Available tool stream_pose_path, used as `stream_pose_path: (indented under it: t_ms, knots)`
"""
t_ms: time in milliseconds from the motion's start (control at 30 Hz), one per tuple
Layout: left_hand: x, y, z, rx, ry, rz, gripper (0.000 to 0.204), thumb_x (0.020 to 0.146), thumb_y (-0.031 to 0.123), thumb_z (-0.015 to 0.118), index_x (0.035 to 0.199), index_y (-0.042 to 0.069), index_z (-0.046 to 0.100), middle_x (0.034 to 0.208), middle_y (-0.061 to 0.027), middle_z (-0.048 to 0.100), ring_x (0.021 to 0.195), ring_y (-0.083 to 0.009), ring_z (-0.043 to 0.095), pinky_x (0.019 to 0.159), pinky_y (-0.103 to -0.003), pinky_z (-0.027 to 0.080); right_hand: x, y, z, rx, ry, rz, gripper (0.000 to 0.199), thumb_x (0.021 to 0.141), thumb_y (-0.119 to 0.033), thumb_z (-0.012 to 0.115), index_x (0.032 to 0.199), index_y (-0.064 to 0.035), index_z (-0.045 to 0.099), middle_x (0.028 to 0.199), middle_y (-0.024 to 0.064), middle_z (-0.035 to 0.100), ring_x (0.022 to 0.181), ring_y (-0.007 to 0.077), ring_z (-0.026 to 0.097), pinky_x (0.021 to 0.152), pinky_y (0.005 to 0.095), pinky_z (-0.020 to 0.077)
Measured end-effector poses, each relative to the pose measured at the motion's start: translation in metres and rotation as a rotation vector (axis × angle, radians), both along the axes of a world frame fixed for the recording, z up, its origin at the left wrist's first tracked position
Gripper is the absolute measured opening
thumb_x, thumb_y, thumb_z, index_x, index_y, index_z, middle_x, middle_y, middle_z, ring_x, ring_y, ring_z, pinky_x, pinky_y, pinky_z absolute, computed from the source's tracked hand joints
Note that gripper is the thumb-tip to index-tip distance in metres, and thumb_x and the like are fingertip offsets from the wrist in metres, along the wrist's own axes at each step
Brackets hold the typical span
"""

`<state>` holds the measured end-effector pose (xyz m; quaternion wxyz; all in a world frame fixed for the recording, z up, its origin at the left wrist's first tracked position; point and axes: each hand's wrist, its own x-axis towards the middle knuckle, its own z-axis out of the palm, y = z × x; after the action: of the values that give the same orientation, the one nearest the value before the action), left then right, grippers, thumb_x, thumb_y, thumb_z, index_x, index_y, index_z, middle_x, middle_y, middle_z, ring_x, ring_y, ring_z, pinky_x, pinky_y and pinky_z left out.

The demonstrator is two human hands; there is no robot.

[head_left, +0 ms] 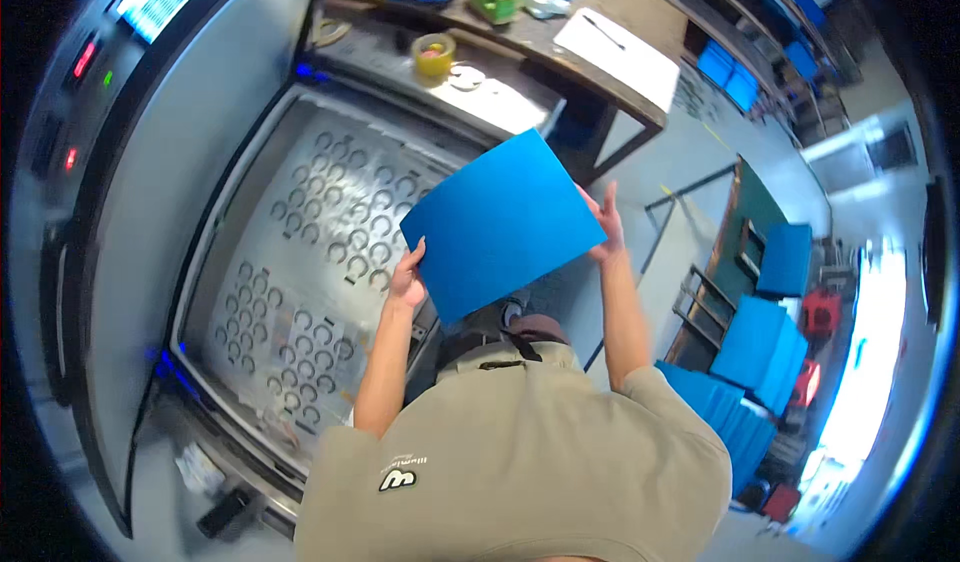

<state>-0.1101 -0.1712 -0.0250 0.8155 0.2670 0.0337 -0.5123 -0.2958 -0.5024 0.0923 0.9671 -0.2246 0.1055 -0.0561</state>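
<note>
At frame center, a worker's left hand (407, 280) and right hand (606, 230) grip opposite edges of a blue plastic sheet (502, 224) above the machine's cut-out-patterned bed (300, 272), where a one-sided slip could drop it crooked.

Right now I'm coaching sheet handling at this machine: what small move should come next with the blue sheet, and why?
Probably lower the blue sheet leftward toward the machine bed. Left hand and right hand grip its opposite edges, holding it tilted in the air, partly over the bed's grey cut sheet.
</note>
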Motion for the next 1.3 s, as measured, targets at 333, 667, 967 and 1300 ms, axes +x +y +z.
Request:
stream_pose_path:
  t_ms: [333,667,967,1300]
  knots:
    - [-0.123,-0.235,0.060,-0.115,0.136,-0.312,0.042,0.102,0.030,0.058,0.140,0.015,0.051,0.139,-0.0053,0.058,0.127,-0.0252,0.055,0.108,-0.047,0.044,-0.177,-0.004,-0.045,-0.309,-0.118,-0.473,0.092,0.082,-0.063,0.069,0.149,-0.0086,0.038,0.146,0.0093,0.050,0.127,0.0228,0.051,0.104,0.0415,0.0436]
    - [-0.312,-0.482,0.031,-0.080,0.145,-0.868,0.047,0.099,0.040,0.059,0.138,0.014,0.053,0.143,-0.0066,0.054,0.132,-0.0286,0.051,0.112,-0.049,0.039,-0.330,-0.161,-0.008,-0.502,0.567,-1.335,0.027,0.097,-0.017,0.067,0.120,-0.0018,0.064,0.114,0.0036,0.068,0.101,0.0123,0.061,0.090,0.0303,0.0487]
    - [-0.407,-0.606,-0.003,0.305,-0.410,-2.032,0.057,0.100,0.057,0.048,0.115,0.004,0.064,0.101,-0.0105,0.071,0.103,-0.0229,0.066,0.086,-0.038,0.054,-0.457,-0.223,0.018,-1.180,1.308,-1.510,0.022,0.096,-0.019,0.067,0.105,0.0009,0.066,0.068,0.0174,0.065,0.053,0.0257,0.063,0.051,0.0375,0.0453]
    - [-0.513,-0.820,0.055,-0.020,-0.380,-2.203,0.046,0.104,0.039,0.049,0.131,0.003,0.054,0.127,-0.0138,0.063,0.112,-0.0256,0.065,0.096,-0.037,0.053,-0.514,-0.358,0.021,-1.401,1.775,-1.079,0.015,0.094,-0.015,0.061,0.101,-0.0054,0.053,0.064,0.0200,0.062,0.064,0.0390,0.066,0.054,0.0484,0.0493]
